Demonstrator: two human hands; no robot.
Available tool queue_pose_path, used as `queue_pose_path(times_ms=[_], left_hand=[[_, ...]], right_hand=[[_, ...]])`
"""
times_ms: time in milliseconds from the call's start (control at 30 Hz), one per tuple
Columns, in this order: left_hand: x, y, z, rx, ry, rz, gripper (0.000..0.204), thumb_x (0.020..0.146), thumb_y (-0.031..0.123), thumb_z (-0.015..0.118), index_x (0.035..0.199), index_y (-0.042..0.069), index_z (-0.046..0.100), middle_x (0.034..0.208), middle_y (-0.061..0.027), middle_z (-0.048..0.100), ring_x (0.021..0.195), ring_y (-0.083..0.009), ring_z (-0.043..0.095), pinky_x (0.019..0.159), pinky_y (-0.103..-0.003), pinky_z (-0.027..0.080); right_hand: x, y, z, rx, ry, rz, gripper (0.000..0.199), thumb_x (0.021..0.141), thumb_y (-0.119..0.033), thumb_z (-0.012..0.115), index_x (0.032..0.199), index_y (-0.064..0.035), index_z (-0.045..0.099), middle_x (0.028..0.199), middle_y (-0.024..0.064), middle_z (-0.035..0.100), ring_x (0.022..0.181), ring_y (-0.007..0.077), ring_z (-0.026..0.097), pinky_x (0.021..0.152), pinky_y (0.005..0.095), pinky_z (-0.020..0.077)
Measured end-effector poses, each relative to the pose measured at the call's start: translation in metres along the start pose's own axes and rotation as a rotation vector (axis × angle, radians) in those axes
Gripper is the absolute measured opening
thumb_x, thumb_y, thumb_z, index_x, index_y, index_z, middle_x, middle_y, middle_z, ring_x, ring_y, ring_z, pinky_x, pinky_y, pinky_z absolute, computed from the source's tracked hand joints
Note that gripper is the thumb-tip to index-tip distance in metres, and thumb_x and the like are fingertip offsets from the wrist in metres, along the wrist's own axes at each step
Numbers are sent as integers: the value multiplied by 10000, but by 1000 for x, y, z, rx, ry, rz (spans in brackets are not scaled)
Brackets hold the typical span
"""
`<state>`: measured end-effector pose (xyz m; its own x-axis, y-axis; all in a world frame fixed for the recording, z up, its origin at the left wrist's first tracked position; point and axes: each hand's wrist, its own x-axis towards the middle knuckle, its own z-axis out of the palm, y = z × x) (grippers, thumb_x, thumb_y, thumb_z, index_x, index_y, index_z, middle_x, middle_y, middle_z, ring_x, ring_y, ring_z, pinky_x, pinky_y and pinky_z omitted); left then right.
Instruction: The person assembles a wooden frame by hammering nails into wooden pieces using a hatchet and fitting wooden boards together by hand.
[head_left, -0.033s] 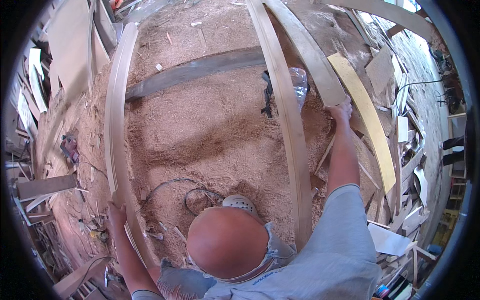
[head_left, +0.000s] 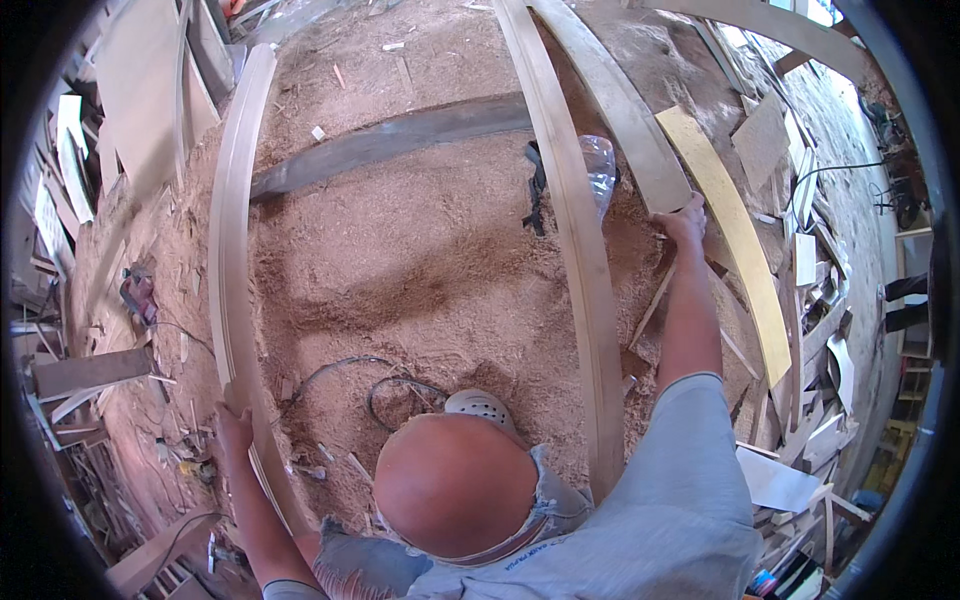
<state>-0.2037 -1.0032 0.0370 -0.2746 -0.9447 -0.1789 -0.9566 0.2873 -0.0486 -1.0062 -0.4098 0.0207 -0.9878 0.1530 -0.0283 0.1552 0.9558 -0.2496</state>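
My left hand [head_left: 233, 427] is closed round the near part of a long pale wooden board [head_left: 233, 215] with grooved edges, which runs away from me on the left. On the right, my right hand [head_left: 684, 220] grips the near end of another long, flat wooden board [head_left: 625, 105], its thumb and fingers at the end edge. Between them a third long wooden board [head_left: 570, 200] runs from the top edge down toward my right side. My bare knee [head_left: 455, 485] shows through torn jeans in the lower middle, and a grey clog [head_left: 480, 405] is just beyond it.
Sawdust [head_left: 400, 240] covers the ground. A dark grey plank [head_left: 390, 142] lies crosswise between the boards. Beside the right board are a clear plastic bag [head_left: 600, 165] and a yellow wooden strip [head_left: 735, 240]. A black cable [head_left: 335, 367] curls near my foot. At left sits a reddish power tool [head_left: 140, 298]; offcuts crowd both sides.
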Motion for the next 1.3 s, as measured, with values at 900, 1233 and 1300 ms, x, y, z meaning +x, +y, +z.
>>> queue_pose_path(times_ms=[900, 1233, 1300], left_hand=[[38, -33, 39, 71, 8, 155, 885, 949, 335, 783, 1570, -112, 337, 1410, -376, 605, 1328, -522, 587, 1119, -530, 478], [26, -12, 18, 41, -76, 51, 915, 939, 333, 792, 1581, -120, 323, 1476, -391, 545, 1369, -512, 557, 1144, -519, 458], [27, -15, 18, 95, -82, 18, 952, 920, 334, 815, 1591, -120, 315, 1458, -386, 561, 1371, -509, 555, 1150, -515, 459]], right_hand=[[-130, 64, -13, -43, -79, -477, 1060, 621, -487, 965, 1544, -208, 526, 1453, 182, 589, 1422, 416, 497, 1220, 551, 375], [-146, 130, -34, -288, -265, -132, 1032, 685, -332, 917, 1596, -158, 465, 1496, 197, 570, 1392, 382, 558, 1182, 484, 454], [-155, 124, -45, -156, -175, -222, 961, 663, -289, 912, 1533, -105, 548, 1434, 215, 612, 1329, 399, 602, 1138, 506, 485]])
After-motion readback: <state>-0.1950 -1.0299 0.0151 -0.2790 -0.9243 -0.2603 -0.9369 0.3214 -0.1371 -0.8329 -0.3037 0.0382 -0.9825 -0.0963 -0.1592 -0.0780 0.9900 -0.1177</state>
